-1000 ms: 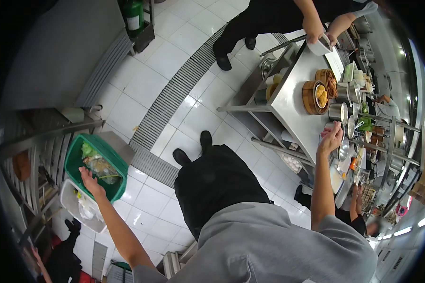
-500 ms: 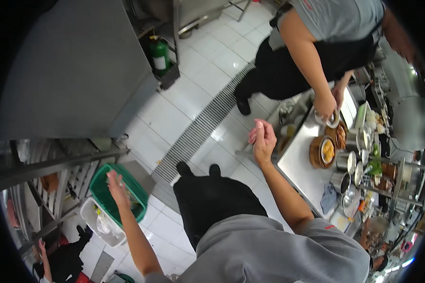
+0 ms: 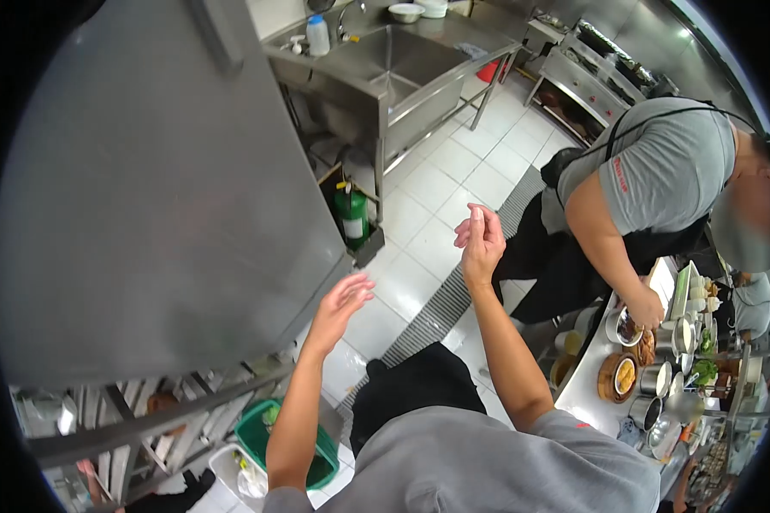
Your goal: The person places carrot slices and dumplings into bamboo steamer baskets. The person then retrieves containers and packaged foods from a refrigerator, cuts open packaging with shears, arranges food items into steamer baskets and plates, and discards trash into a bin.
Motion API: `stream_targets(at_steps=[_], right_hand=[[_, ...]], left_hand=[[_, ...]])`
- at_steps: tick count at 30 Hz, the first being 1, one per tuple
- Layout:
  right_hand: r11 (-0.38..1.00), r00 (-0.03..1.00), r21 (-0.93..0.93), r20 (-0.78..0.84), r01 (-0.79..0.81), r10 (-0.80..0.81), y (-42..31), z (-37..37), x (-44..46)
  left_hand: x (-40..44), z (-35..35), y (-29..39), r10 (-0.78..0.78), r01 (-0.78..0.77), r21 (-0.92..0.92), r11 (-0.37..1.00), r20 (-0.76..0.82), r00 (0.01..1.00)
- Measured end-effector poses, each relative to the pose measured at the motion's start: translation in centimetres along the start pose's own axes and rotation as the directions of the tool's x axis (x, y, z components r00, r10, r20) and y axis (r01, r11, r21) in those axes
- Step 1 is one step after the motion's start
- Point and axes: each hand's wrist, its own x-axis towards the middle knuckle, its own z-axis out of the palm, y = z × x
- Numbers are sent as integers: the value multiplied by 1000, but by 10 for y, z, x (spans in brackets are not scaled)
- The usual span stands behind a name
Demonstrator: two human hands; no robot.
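My left hand is raised in front of the grey steel cabinet's edge, its fingers stretched out and a little blurred, with nothing in them. Over the floor drain, my right hand is held up with its fingers loosely curled and apart from the palm; no object shows in it. Neither hand touches anything. The tall grey cabinet fills the left side, nearest to my left hand. A co-worker in a grey shirt and black apron bends over the counter to the right, a hand at a bowl of dark food.
A steel sink stands ahead, with a green gas cylinder below it. A drain grate crosses the tiled floor. Steamer baskets and pots crowd the right counter. A green bin and a slatted rack stand lower left.
My view has shifted forward, bringing the sink and stove into sight. My left hand has moved up and right, closer to my right hand. The bins and counter items sit lower in view.
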Motion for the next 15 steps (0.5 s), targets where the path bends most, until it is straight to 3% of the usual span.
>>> stream_targets(at_steps=[4, 6, 8, 11, 15], right_hand=[[994, 994, -30, -24, 108, -108, -3, 29, 73], [990, 989, 20, -48, 138, -137, 3, 39, 113], [984, 984, 31, -53, 175, -173, 13, 46, 154], [981, 981, 31, -45, 191, -189, 41, 57, 221], [984, 984, 39, -27, 175, -174, 62, 83, 320]], left_hand=[[116, 10, 79, 117, -122, 27, 992, 151, 982], [166, 13, 113, 51, -74, 85, 994, 245, 968], [222, 9, 123, 85, -120, 99, 988, 302, 949], [281, 4, 150, 65, -101, 104, 989, 305, 950], [318, -6, 156, 125, -140, 105, 985, 137, 983]])
